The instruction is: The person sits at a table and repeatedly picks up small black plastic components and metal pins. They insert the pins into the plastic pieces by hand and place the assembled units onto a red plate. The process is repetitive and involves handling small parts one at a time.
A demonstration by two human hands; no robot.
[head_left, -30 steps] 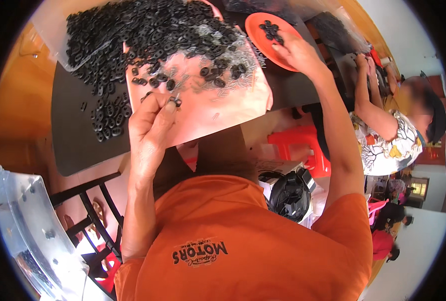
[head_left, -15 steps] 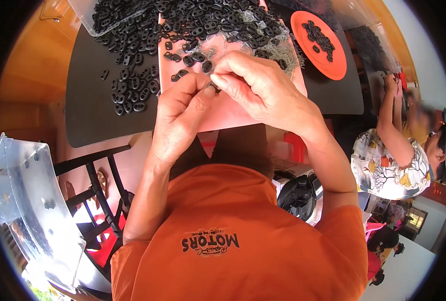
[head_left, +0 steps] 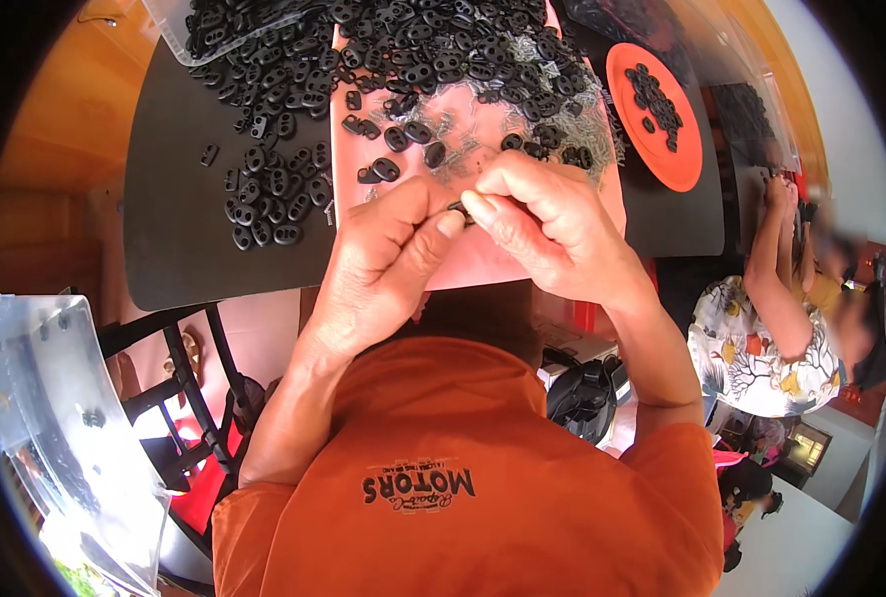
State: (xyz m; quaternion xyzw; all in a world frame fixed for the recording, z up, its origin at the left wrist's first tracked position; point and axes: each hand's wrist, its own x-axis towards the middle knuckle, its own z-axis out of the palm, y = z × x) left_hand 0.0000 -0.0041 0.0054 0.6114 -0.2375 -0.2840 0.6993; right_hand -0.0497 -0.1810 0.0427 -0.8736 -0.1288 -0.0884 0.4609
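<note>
Both hands meet above the near part of a pink board (head_left: 488, 267). My left hand (head_left: 383, 259) is closed, its thumb and forefinger pinching a small black cord lock piece (head_left: 457, 207). From the other side, my right hand (head_left: 560, 234) pinches the same piece between thumb and forefinger. Fingertips hide most of it. Just beyond my hands lie loose black cord lock parts (head_left: 396, 139), some oval with two holes. Small metal springs (head_left: 590, 95) are scattered thickly over the board's right side.
A heap of black cord lock parts (head_left: 264, 189) covers the dark table (head_left: 179, 249) at left. A clear bin (head_left: 179, 50) stands far left. On the right, an orange plate (head_left: 680, 174) holds several pieces. A clear tub (head_left: 50, 388) stands lower left. Another person (head_left: 761, 348) sits at right.
The board, plate and heaps appear lower and slightly farther right as the view shifts. My hands appear lower too, still pinched together on the small piece.
</note>
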